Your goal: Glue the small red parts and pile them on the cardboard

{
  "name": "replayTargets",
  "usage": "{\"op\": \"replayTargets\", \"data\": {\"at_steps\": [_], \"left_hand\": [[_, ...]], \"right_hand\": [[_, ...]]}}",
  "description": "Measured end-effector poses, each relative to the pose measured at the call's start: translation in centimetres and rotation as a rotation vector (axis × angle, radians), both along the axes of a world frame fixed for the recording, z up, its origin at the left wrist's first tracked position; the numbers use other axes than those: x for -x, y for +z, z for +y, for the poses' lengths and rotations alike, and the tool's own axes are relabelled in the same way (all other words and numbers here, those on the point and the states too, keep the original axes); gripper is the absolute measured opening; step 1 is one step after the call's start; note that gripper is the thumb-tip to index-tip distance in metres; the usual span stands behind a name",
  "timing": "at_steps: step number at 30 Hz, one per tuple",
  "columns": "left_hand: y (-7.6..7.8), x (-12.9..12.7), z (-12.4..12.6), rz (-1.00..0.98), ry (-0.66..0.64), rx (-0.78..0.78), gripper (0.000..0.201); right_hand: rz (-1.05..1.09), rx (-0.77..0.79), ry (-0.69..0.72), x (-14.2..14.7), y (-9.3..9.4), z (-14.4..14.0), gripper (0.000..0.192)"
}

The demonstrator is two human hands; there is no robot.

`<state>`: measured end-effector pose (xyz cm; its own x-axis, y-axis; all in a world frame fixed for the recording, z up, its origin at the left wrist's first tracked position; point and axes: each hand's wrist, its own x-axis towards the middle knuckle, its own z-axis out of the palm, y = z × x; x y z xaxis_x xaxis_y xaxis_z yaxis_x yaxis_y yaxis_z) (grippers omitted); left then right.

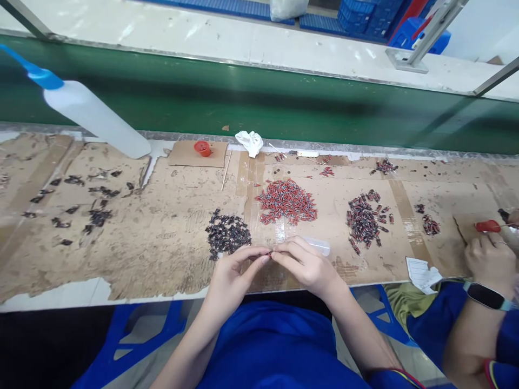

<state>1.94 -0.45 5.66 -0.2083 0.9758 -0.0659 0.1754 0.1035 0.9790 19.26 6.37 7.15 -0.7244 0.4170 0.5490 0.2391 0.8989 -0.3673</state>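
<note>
My left hand and my right hand meet fingertip to fingertip above the cardboard's near side. Pinched between them is a small red and dark part, mostly covered by the fingers. Just left and beyond lies a pile of black parts with metal bits. Straight ahead is a heap of small red and grey parts. Right of that sits a pile of joined black and red pieces. A clear plastic tube lies beside my right hand.
A white squeeze bottle with a blue nozzle, a red cup and a crumpled white tissue are along the back. Scattered black pieces lie left. At right, a co-worker's hand is by a red container.
</note>
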Motion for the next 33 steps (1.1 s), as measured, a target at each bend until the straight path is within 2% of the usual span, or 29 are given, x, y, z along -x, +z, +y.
{"op": "replayTargets", "data": {"at_steps": [4,8,11,14,16,18,22,26,28,31,33], "left_hand": [[-0.1,0.1,0.2,-0.1,-0.04,0.071,0.021],[-0.1,-0.2,0.4,-0.161,-0.055,0.087,0.021],[0.1,-0.7,0.3,-0.13,-0.033,0.05,0.02],[0.4,-1.3,0.0,-0.053,-0.012,-0.028,0.014],[0.5,-1.7,-0.1,-0.014,-0.007,-0.071,0.011],[0.6,-2.1,-0.2,0.004,-0.006,-0.092,0.011],[0.2,-3.5,0.4,0.003,-0.042,-0.083,0.01],[0.1,-4.9,1.2,0.054,-0.177,-0.097,0.015],[0.1,-4.7,1.3,0.167,-0.227,-0.142,0.027],[-0.3,-2.7,1.0,0.434,-0.13,-0.236,0.04],[-1.0,-0.6,0.8,0.632,-0.003,-0.289,0.029]], "right_hand": [[-0.032,0.003,0.032,-0.4,0.0,0.1,0.022],[0.049,0.176,0.034,-0.7,-0.4,0.1,0.025],[0.219,0.497,-0.055,-0.5,-0.6,-0.5,0.016],[0.349,0.877,-0.251,-0.1,-0.5,-1.6,0.005],[0.415,1.011,-0.344,0.1,-0.5,-2.3,0.005],[0.471,1.005,-0.399,0.1,-0.7,-2.9,0.004],[0.525,0.825,-0.47,-0.5,-1.4,-3.7,0.006],[0.487,0.805,-0.537,-2.4,-1.9,-3.3,0.006],[0.464,0.792,-0.598,-3.8,-2.1,-2.6,0.007],[0.424,0.645,-0.784,-6.2,-2.3,-1.1,0.01],[0.334,0.478,-0.91,-7.5,-2.4,-0.3,0.015]]}}
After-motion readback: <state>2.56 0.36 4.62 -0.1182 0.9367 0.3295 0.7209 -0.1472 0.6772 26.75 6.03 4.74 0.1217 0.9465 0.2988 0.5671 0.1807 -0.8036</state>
